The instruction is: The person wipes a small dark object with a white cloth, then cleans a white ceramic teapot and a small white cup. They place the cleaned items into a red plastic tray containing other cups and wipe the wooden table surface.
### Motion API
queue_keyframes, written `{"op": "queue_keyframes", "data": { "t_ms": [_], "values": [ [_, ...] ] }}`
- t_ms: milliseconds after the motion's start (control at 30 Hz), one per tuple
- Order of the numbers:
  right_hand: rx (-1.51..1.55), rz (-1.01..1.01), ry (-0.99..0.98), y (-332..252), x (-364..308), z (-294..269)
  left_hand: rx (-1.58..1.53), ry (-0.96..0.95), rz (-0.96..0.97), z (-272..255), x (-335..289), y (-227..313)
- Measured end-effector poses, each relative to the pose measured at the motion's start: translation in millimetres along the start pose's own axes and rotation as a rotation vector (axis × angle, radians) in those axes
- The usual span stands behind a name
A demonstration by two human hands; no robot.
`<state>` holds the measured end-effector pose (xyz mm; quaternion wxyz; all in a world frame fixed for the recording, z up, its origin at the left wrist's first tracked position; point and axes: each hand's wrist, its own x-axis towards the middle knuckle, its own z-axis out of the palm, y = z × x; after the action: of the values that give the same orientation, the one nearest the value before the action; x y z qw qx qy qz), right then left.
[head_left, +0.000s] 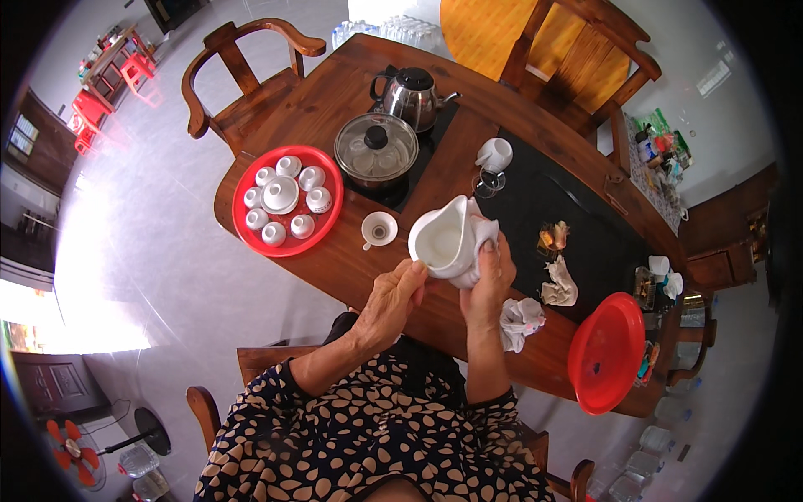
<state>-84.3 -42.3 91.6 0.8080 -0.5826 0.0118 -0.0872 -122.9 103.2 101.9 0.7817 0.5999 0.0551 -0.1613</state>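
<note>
A white spouted pitcher (438, 241) is held up over the near edge of the wooden table, tilted so that its inside shows. My left hand (390, 299) pinches it at the lower edge. My right hand (488, 284) wraps a white cloth (483, 244) against its right side; the covered fingers are partly hidden. Left of the pitcher stands a small white strainer cup (379, 228). Beyond it, a white cup (495, 154) lies tipped near a clear glass piece (488, 182) on the black tray (535, 197).
A red tray (333, 180) at left carries several white cups and a lidded bowl. Behind stand a glass-lidded pot (376, 171) and a steel kettle (411, 105). Rightward lie a crumpled cloth (522, 322), a beige cloth (560, 283) and a red basin (606, 356). Wooden chairs (242, 79) surround the table.
</note>
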Motion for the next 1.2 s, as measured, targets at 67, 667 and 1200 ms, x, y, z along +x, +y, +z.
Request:
{"op": "queue_keyframes", "data": {
  "t_ms": [67,667,1200],
  "values": [
    [0.135,0.112,-0.064,-3,9,-8,-0.050,-0.064,0.058,-2,-1,-7],
    [0.440,0.390,-0.077,26,-42,14,-0.121,0.208,0.160,1,24,-20],
    [0.153,0.055,-0.031,4,-27,11,0.060,0.233,0.316,-4,23,-33]
  ]
}}
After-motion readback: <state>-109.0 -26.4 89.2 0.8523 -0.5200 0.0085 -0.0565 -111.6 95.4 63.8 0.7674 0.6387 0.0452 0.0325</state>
